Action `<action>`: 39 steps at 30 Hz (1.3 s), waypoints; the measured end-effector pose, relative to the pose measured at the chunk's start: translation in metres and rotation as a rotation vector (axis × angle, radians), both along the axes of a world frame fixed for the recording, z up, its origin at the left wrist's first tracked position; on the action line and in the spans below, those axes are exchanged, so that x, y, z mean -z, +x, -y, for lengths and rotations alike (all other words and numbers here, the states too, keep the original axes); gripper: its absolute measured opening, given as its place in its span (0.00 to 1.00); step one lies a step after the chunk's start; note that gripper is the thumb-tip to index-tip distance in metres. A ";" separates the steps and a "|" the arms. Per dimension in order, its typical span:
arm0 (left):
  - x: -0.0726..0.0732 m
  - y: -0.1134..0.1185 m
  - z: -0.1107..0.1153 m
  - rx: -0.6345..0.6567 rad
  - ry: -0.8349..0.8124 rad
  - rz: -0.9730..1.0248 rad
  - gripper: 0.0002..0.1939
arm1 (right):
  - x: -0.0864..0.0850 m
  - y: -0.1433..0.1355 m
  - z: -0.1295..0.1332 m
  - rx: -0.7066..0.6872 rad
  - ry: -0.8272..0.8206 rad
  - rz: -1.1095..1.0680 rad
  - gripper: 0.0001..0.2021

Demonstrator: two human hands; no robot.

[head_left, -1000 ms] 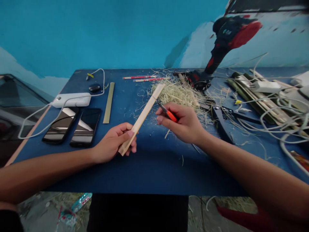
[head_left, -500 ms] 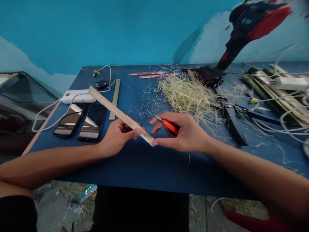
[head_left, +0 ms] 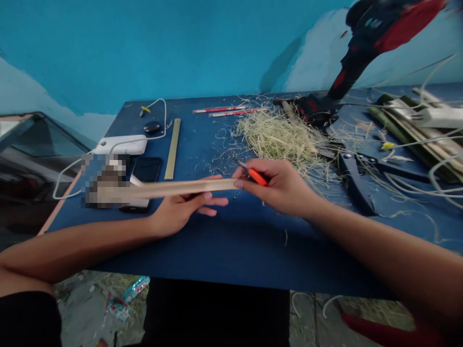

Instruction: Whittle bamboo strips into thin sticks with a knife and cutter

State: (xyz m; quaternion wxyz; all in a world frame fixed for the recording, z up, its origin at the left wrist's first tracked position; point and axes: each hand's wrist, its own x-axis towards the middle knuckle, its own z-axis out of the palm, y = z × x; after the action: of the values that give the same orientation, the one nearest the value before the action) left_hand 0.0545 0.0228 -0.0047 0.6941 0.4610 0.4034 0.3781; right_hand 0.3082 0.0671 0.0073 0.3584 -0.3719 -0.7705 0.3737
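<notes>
We're holding a pale wooden strip (head_left: 181, 188) nearly level over the blue table (head_left: 235, 255), and it's running sideways between our two hands. Its left end is blurring into a pixelated patch, so we're probably not seeing the tip properly. Our left hand (head_left: 183, 208) is sitting under the middle of it, fingers spreading loosely with the strip lying across them, thumb pointing along the near side. Our right hand (head_left: 278, 185) is closing around an orange-handled knife (head_left: 258, 177), blade poking out past the fingers, and its thumb and fingertips are meeting the strip's right end too. Just behind the left hand a dark phone (head_left: 147, 168) is lying partly covered by the strip from where we're looking, and a greenish flat strip (head_left: 172, 149) is resting beside it. Farther back on that side, a white cabled box (head_left: 125, 144) and a small black oval gadget (head_left: 152, 127) are sitting near each other. Beyond the right hand, a messy heap of shavings (head_left: 278, 137) is spreading out, with two thin red-and-white sticks (head_left: 237, 113) lying next to it at the back. Over on the right, a black-handled cutting tool (head_left: 356, 183) is lying near white cables (head_left: 448, 178), and a black-and-red power tool (head_left: 365, 58) is leaning up in front of the blue wall (head_left: 181, 48).
</notes>
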 end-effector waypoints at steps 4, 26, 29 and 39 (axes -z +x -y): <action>-0.003 -0.006 0.002 0.286 -0.227 0.226 0.37 | 0.006 0.010 -0.018 0.030 -0.115 -0.263 0.13; -0.004 0.002 0.008 0.177 -0.119 0.095 0.17 | 0.024 -0.004 0.007 0.078 0.522 0.537 0.22; -0.004 0.002 0.007 0.183 -0.111 0.086 0.19 | 0.023 -0.004 0.009 0.124 0.523 0.590 0.24; -0.009 -0.002 0.010 0.217 -0.212 0.049 0.29 | 0.009 0.010 -0.007 0.316 0.397 0.703 0.22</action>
State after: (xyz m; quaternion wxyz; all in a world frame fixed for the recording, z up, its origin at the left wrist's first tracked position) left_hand 0.0525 0.0130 0.0043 0.7853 0.4166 0.3718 0.2674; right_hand 0.3186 0.0742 -0.0020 0.1918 -0.5139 -0.8361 0.0094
